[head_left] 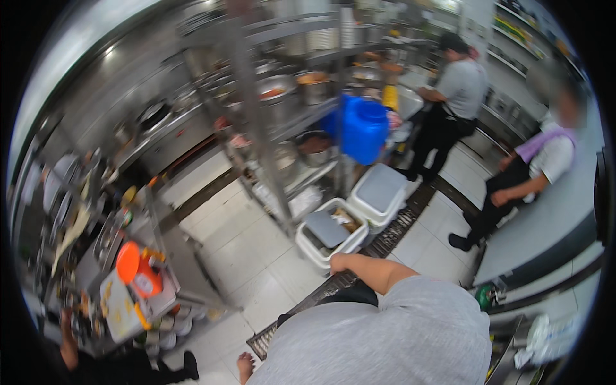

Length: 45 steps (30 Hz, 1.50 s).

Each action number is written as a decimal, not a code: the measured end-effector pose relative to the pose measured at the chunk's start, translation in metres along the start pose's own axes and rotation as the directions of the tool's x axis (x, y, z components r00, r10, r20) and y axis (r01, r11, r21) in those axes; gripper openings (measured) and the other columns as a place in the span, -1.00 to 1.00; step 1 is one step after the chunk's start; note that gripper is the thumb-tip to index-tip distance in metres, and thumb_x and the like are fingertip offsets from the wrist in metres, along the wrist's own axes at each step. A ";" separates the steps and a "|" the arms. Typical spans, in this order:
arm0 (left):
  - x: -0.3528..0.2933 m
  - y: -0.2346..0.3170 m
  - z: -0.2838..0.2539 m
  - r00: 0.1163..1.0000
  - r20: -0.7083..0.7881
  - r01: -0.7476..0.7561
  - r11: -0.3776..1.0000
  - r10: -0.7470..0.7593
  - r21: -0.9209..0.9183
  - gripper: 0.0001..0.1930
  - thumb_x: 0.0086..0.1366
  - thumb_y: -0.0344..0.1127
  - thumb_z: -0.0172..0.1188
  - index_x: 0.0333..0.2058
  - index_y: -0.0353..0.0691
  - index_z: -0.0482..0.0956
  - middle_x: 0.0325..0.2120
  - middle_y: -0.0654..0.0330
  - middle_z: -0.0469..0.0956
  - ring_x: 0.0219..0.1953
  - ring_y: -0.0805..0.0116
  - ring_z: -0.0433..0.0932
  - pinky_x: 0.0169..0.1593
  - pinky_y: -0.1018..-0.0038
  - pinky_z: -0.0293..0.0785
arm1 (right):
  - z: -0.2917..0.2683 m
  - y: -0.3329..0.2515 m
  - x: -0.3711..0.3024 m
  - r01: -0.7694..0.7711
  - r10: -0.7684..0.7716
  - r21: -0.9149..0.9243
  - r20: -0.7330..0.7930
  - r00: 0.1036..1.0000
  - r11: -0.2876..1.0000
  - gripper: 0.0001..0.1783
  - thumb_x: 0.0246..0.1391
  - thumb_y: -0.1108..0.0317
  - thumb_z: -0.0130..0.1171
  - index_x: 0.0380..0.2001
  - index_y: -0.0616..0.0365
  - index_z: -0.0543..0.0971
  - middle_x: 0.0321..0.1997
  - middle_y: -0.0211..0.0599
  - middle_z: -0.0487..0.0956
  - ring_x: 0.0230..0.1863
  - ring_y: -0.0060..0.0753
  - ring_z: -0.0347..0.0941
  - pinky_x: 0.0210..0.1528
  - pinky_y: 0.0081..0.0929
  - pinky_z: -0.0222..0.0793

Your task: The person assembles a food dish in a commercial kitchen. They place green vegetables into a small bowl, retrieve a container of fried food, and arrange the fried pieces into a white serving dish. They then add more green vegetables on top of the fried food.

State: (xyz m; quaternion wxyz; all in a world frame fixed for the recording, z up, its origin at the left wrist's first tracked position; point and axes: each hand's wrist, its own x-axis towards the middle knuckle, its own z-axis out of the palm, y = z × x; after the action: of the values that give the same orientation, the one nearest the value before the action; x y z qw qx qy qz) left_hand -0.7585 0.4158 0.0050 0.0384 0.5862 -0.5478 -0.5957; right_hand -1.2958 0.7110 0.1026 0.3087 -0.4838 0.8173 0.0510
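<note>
My right hand [338, 262] is low in front of me, at the near corner of a white bin [314, 255]. Its fingers curl downward, and I cannot make out whether anything is inside them or whether they touch the bin. A grey lid [326, 229] lies askew on that bin, leaving brownish contents partly uncovered. Behind it stands a second white bin [369, 215] under its own grey lid [381, 188]. My left hand [245, 364] hangs at the lower edge, fingers loosely apart, with no object visible in it.
A metal rack [285, 128] holds pots and a blue container [364, 131]. At right are two people [462, 83] [545, 154]; another person's leg [173, 372] shows lower left. A steel table [163, 244] carries an orange container [138, 269]. Dark drain grating [404, 221] crosses the tiles.
</note>
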 end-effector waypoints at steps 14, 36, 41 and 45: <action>0.038 0.217 0.463 0.410 0.872 -0.912 0.115 0.267 0.394 -0.66 0.19 -0.06 0.03 -0.30 -0.18 0.63 -0.16 -0.05 0.54 -0.08 -0.03 0.49 -0.02 0.17 0.40 | 0.169 0.219 -0.310 0.008 0.636 0.790 0.487 0.599 -0.613 -0.66 0.06 0.09 0.15 -0.37 0.19 0.51 -0.30 -0.16 0.58 -0.29 -0.21 0.54 -0.31 -0.29 0.48; 0.049 0.267 0.627 0.861 0.425 -0.328 0.336 -0.278 0.883 -0.49 0.12 0.11 0.14 -0.14 -0.20 0.58 -0.08 -0.02 0.51 -0.03 0.05 0.47 0.02 0.22 0.37 | -0.322 0.583 -0.168 0.502 0.547 0.678 -0.174 0.819 -0.536 -0.78 0.15 0.24 -0.02 -0.31 0.18 0.48 -0.26 -0.15 0.58 -0.31 -0.30 0.53 -0.23 -0.33 0.50; 0.019 0.276 0.687 0.932 0.303 -0.085 0.692 -0.200 0.717 -0.51 0.13 0.13 0.11 -0.15 -0.15 0.59 -0.08 0.02 0.52 -0.01 0.12 0.46 0.05 0.24 0.35 | -0.413 0.718 -0.077 0.614 0.642 0.649 -0.243 0.727 -0.450 -0.71 0.18 0.21 -0.09 -0.40 0.23 0.46 -0.48 -0.24 0.55 -0.47 -0.36 0.49 -0.40 -0.46 0.45; -0.035 0.246 0.739 0.963 0.136 0.120 0.823 -0.232 0.555 -0.52 0.14 0.14 0.09 -0.16 -0.11 0.60 -0.07 0.06 0.52 0.01 0.17 0.46 0.07 0.26 0.33 | -0.487 0.847 0.018 0.670 0.773 0.674 -0.232 0.591 -0.310 -0.61 0.14 0.03 0.00 -0.22 0.16 0.47 -0.32 -0.05 0.53 -0.39 -0.32 0.47 -0.31 -0.40 0.44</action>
State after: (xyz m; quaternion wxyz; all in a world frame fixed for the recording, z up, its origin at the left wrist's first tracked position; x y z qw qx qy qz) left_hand -1.4416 0.7911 -0.0130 -0.2389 0.5591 -0.6380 -0.4726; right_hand -2.2208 0.9571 0.3019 0.1386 0.0972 0.5227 -0.8355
